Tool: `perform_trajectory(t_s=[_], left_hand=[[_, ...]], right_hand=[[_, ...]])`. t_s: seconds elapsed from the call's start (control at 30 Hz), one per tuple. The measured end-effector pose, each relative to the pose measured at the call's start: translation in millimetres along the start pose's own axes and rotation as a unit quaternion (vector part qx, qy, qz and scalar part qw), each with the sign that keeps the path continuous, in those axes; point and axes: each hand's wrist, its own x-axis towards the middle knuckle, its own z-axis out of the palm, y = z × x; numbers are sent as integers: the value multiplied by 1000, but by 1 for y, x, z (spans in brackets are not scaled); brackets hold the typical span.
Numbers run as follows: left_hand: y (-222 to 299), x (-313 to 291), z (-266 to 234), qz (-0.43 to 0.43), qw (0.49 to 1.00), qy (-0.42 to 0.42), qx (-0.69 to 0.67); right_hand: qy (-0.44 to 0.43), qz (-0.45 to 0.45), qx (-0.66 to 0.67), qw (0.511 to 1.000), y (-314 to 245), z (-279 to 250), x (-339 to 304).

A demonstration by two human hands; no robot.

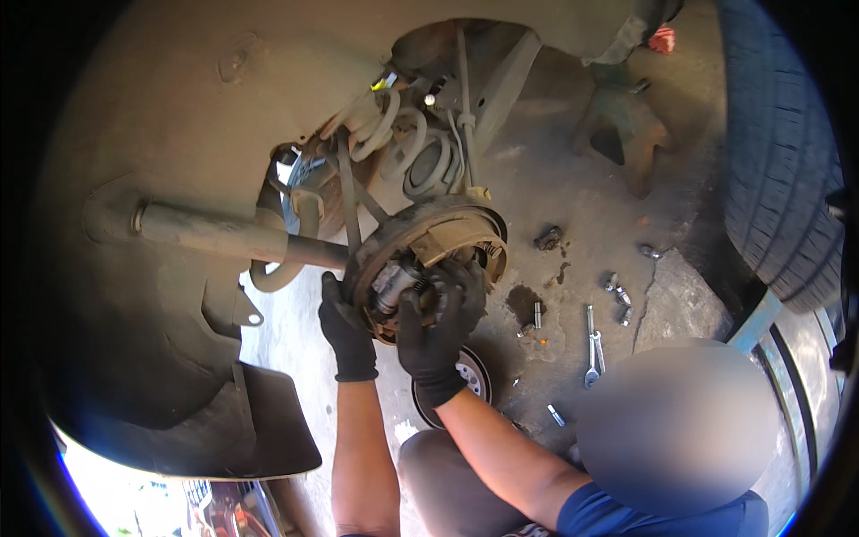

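Note:
Both my hands wear black gloves and work at a drum brake assembly with a round brake backing plate (pixel 358 268). My left hand (pixel 344 327) is at the plate's left rim, its fingers bent round the edge and partly hidden. My right hand (pixel 443 313) reaches into the open front of the brake, its fingers curled around parts that the glove hides. Just left of those fingers shows a greyish metal cylinder (pixel 394 285). A curved brake shoe (pixel 458 234) runs along the upper right of the assembly.
Above the brake are a coil spring (pixel 380 125) and suspension rods; a thick tube (pixel 215 234) enters from the left. Below lies a brake drum (pixel 484 365). Wrenches (pixel 592 362), sockets (pixel 624 295) and small parts lie on the floor. A metal stand (pixel 631 125) and tyre (pixel 778 152) are right.

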Motion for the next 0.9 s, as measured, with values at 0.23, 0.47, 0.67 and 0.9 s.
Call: perform_trajectory(t_s=[0.23,0.47,0.67,0.9], left_hand=[[-15,-7,-4,64,990,59,108],[-15,-17,-4,72,993,42,-86],[-22,-7,-9,-22,979,-79,-187],[-22,36,-37,98,918,-268,-276]], right_hand=[[-8,65,37,997,-19,-1,7],[4,57,45,997,-17,1,3],[86,17,45,995,-6,14,-1],[116,17,90,989,1,19,-4]])
